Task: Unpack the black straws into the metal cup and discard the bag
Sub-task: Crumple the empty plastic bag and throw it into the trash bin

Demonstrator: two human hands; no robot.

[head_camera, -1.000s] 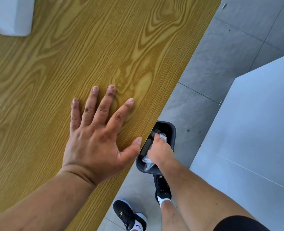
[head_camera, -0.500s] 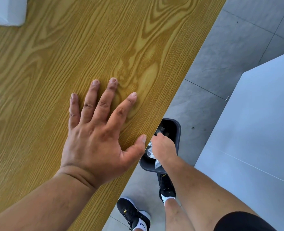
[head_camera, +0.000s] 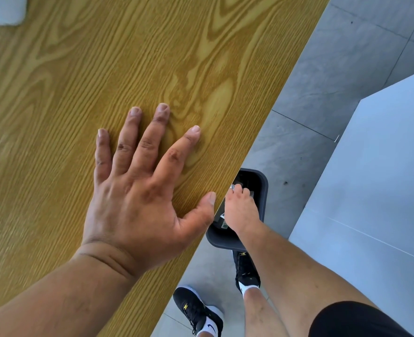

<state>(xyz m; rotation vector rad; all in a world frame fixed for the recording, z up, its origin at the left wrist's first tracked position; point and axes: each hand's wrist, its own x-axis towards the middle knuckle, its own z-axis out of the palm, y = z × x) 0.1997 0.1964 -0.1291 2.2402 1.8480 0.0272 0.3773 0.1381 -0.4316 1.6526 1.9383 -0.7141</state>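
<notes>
My left hand (head_camera: 138, 205) lies flat, fingers spread, on the wooden table (head_camera: 152, 57) close to its edge. Below the edge, my right hand (head_camera: 241, 210) reaches down into a dark grey bin (head_camera: 264, 190) on the floor. Its fingers are curled on the crumpled clear plastic bag (head_camera: 232, 186), of which only small bits show at the fingertips and under the palm. The metal cup and the black straws are out of view.
A white object (head_camera: 2, 8) sits at the table's far left corner. A large white surface (head_camera: 371, 190) stands to the right of the bin. My feet in black shoes (head_camera: 196, 310) stand on the grey tiled floor beside the bin.
My right hand has pushed a little deeper into the bin, and less of the bag shows. The view has shifted slightly; my left hand stays flat on the table.
</notes>
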